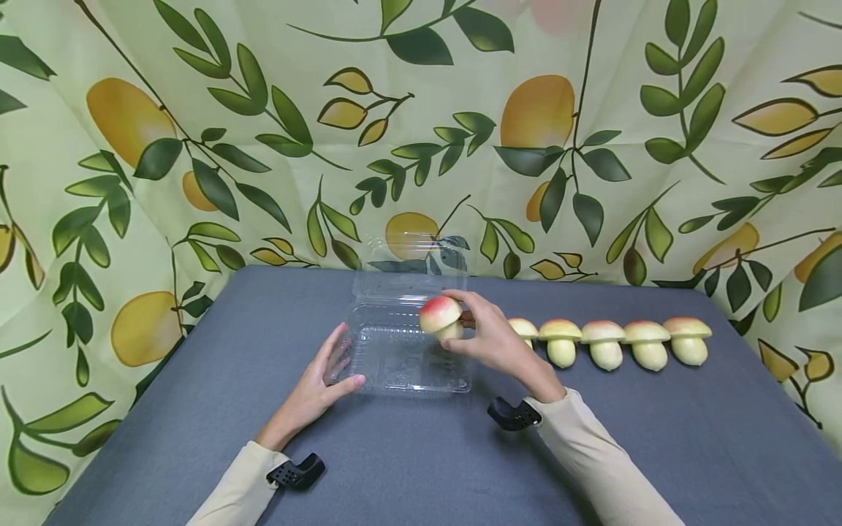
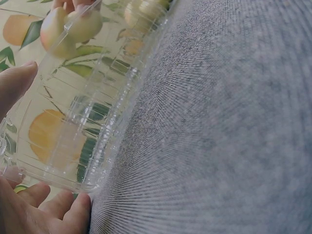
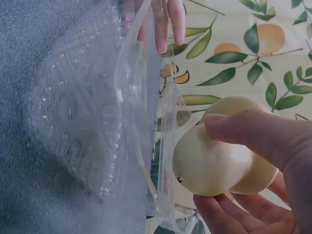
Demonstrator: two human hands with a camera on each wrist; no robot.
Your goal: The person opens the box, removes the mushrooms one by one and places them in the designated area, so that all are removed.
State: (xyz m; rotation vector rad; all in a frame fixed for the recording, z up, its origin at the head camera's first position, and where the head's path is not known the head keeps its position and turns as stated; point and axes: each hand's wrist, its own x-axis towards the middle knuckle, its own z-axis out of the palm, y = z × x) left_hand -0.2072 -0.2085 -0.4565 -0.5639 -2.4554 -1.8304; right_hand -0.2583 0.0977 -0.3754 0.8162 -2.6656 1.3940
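A clear plastic clamshell box [image 1: 395,358] lies with its lid [image 1: 411,267] raised at the back. Over the right part of its tray, my right hand [image 1: 490,336] holds a toy mushroom [image 1: 441,315] with a red-tinged cap and pale stem. In the right wrist view, thumb and fingers pinch this mushroom [image 3: 209,161] from opposite sides, its rounded stem end towards the tray. My left hand [image 1: 319,387] rests along the tray's left side, thumb spread towards the front edge. The left wrist view shows its fingers [image 2: 63,204] beside the clear wall, fairly straight.
Several similar mushrooms [image 1: 605,343] lie in a row to the right of the box, the leftmost partly hidden behind my right hand. A grey-blue cloth [image 1: 408,453] covers the table. Behind it hangs a leaf-and-fruit patterned curtain [image 1: 263,183].
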